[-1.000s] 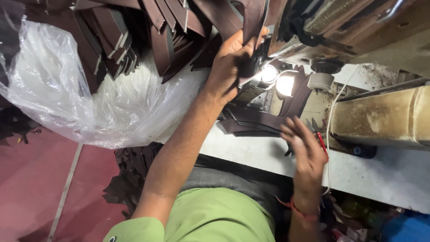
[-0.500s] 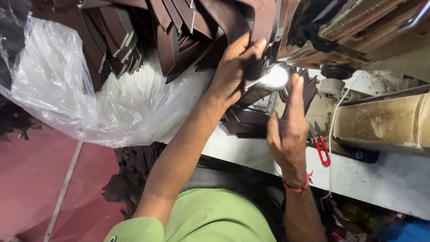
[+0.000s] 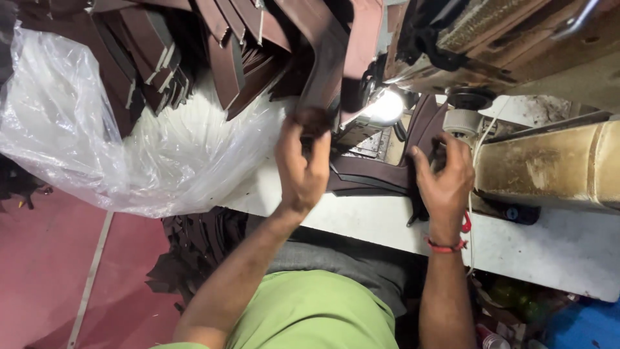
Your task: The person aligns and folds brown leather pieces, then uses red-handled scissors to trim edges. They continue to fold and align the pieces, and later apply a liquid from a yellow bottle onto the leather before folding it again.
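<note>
My left hand [image 3: 302, 161] grips the lower end of a long dark brown leather piece [image 3: 326, 64] that reaches up toward the sewing machine head [image 3: 465, 45]. My right hand [image 3: 444, 184] rests fingers spread on a stack of curved brown leather pieces [image 3: 374, 174] lying on the white table [image 3: 555, 245] under the bright machine lamp [image 3: 385, 106]. A red thread band circles my right wrist.
A crumpled clear plastic bag [image 3: 97, 142] lies left, under a heap of brown leather strips [image 3: 168, 58]. A worn cream machine body [image 3: 549, 168] stands right. Dark scraps [image 3: 194, 252] lie on the red floor [image 3: 45, 271]. Red-handled snips [image 3: 465, 223] sit by my right wrist.
My left hand has come down and toward me, pulling a brown leather piece from the heap. My right hand moved right and settled on the stacked pieces.
</note>
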